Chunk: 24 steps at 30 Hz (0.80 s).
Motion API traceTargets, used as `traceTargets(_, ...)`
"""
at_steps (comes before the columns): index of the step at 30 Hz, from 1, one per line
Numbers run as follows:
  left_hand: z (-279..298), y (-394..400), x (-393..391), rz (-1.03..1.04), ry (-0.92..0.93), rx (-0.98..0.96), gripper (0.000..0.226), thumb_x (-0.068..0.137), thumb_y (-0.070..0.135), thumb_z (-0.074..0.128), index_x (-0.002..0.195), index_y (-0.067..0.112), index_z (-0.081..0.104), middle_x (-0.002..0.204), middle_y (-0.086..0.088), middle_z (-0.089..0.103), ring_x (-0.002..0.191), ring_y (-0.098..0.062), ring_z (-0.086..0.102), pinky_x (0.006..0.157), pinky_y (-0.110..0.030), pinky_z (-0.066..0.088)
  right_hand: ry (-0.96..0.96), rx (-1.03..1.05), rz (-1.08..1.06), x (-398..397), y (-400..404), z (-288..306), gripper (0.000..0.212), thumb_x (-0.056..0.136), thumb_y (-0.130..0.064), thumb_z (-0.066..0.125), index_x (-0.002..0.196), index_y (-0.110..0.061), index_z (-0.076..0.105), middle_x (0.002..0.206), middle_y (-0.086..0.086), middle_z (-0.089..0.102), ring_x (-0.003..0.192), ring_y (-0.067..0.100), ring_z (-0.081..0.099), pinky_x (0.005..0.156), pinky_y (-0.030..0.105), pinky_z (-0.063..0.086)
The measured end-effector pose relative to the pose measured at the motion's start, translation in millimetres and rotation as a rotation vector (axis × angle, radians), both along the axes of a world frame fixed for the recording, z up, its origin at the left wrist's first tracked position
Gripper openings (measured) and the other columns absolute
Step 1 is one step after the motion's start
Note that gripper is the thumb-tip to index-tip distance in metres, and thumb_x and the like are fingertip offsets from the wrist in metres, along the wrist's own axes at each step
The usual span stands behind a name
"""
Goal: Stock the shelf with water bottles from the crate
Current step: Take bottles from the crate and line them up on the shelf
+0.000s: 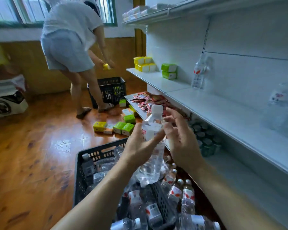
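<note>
My left hand [140, 145] grips a clear water bottle [152, 156] with a white cap, held upright above the black crate [93, 155]. My right hand [179, 138] hovers just right of the bottle, fingers spread and relaxed, holding nothing. The crate below holds several more water bottles [176, 191] lying in a heap. The white shelf [223, 113] runs along the right. One bottle [199, 72] stands on it near the back panel, and blurred bottles [283, 103] stand at its far right.
Another person [73, 47] bends over a second black crate [111, 90] at the back, holding a yellow pack. Tissue packs [120, 127] lie scattered on the wooden floor. Yellow and green packs [156, 67] sit on the shelf; red sachets [150, 100] and dark cans [204, 138] fill the lower one.
</note>
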<state>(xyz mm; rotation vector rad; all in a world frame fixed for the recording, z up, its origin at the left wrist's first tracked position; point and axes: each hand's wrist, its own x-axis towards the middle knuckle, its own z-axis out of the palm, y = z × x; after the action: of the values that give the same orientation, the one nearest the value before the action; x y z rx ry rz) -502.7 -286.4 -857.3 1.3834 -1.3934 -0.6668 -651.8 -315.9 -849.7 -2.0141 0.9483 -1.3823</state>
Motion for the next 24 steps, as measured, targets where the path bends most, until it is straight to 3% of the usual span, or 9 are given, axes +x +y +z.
traceTargets(2, 25, 2, -25, -0.031, 0.019, -0.005, 0.066, 0.088, 0.062, 0.053, 0.139, 0.023, 0.039, 0.12, 0.025, 0.052, 0.099, 0.018, 0.052, 0.085, -0.005, 0.038, 0.03, -0.004, -0.013, -28, 13, 4, 0.048, 0.098, -0.04, 0.046, 0.145, -0.044, 0.036, 0.127, -0.012, 0.06, 0.103, 0.001, 0.064, 0.09, 0.041, 0.056)
traceTargets(4, 47, 0, -49, -0.066, 0.113, 0.002, 0.085, 0.084, 0.07, 0.036, 0.153, 0.02, 0.029, 0.147, 0.006, 0.044, 0.125, -0.004, 0.045, 0.101, -0.018, 0.034, 0.087, 0.002, -0.027, -54, 26, 4, 0.059, 0.094, -0.052, 0.05, 0.148, -0.051, 0.026, 0.139, -0.016, 0.053, 0.111, -0.002, 0.061, 0.094, 0.04, 0.055)
traceTargets(7, 70, -2, -86, -0.153, 0.256, -0.022, 0.081, 0.087, 0.077, 0.036, 0.152, 0.029, 0.032, 0.155, 0.005, 0.038, 0.139, -0.012, 0.039, 0.119, -0.038, 0.03, 0.224, -0.001, -0.122, -85, 42, 8, 0.08, 0.087, -0.067, 0.056, 0.152, -0.054, 0.011, 0.15, -0.017, 0.043, 0.124, 0.006, 0.055, 0.099, 0.042, 0.052)
traceTargets(12, 89, -8, -146, -0.297, 0.349, -0.009, 0.032, 0.098, 0.053, 0.05, 0.125, 0.035, 0.053, 0.127, 0.003, 0.064, 0.112, -0.006, 0.066, 0.102, -0.032, 0.05, 0.205, -0.047, -0.25, -136, 53, 28, 0.082, 0.09, -0.059, 0.06, 0.153, -0.05, 0.009, 0.149, -0.023, 0.045, 0.132, 0.004, 0.05, 0.104, 0.042, 0.049)
traceTargets(14, 95, -8, -169, -0.342, 0.373, 0.002, 0.043, 0.088, 0.062, 0.057, 0.122, 0.036, 0.057, 0.122, -0.003, 0.068, 0.115, -0.021, 0.067, 0.104, -0.049, 0.05, 0.19, -0.041, -0.306, -159, 55, 34, 0.081, 0.09, -0.055, 0.062, 0.152, -0.05, 0.01, 0.147, -0.021, 0.048, 0.129, 0.005, 0.053, 0.107, 0.039, 0.047)
traceTargets(16, 101, -7, -194, -0.419, 0.367, -0.008, 0.061, 0.079, 0.07, 0.061, 0.128, 0.034, 0.054, 0.123, -0.003, 0.068, 0.117, -0.027, 0.065, 0.105, -0.056, 0.046, 0.212, -0.039, -0.388, -184, 59, 37, 0.085, 0.09, -0.053, 0.063, 0.15, -0.052, 0.002, 0.149, -0.017, 0.047, 0.128, 0.008, 0.053, 0.109, 0.034, 0.044)
traceTargets(18, 101, -10, -221, -0.496, 0.324, -0.019, 0.072, 0.077, 0.069, 0.067, 0.133, 0.028, 0.05, 0.125, -0.002, 0.067, 0.116, -0.022, 0.065, 0.104, -0.052, 0.049, 0.206, -0.019, -0.455, -210, 64, 38, 0.09, 0.09, -0.048, 0.065, 0.146, -0.06, -0.005, 0.148, -0.013, 0.05, 0.125, 0.01, 0.056, 0.105, 0.033, 0.047)
traceTargets(22, 92, -11, -277, -0.637, 0.221, -0.052, 0.042, 0.095, 0.035, 0.062, 0.128, 0.016, 0.046, 0.123, -0.008, 0.066, 0.1, -0.008, 0.071, 0.085, -0.026, 0.059, 0.161, 0.03, -0.577, -262, 76, 34, 0.094, 0.091, -0.043, 0.066, 0.141, -0.068, -0.009, 0.148, -0.012, 0.05, 0.119, 0.012, 0.06, 0.097, 0.033, 0.053)
traceTargets(24, 83, -15, -304, -0.675, 0.157, -0.066, 0.043, 0.095, 0.04, 0.063, 0.126, 0.016, 0.044, 0.122, -0.007, 0.066, 0.103, -0.012, 0.07, 0.09, -0.034, 0.059, 0.166, 0.069, -0.638, -287, 79, 27, 0.094, 0.092, -0.04, 0.067, 0.147, -0.061, -0.006, 0.151, -0.011, 0.046, 0.122, 0.011, 0.057, 0.093, 0.023, 0.05)
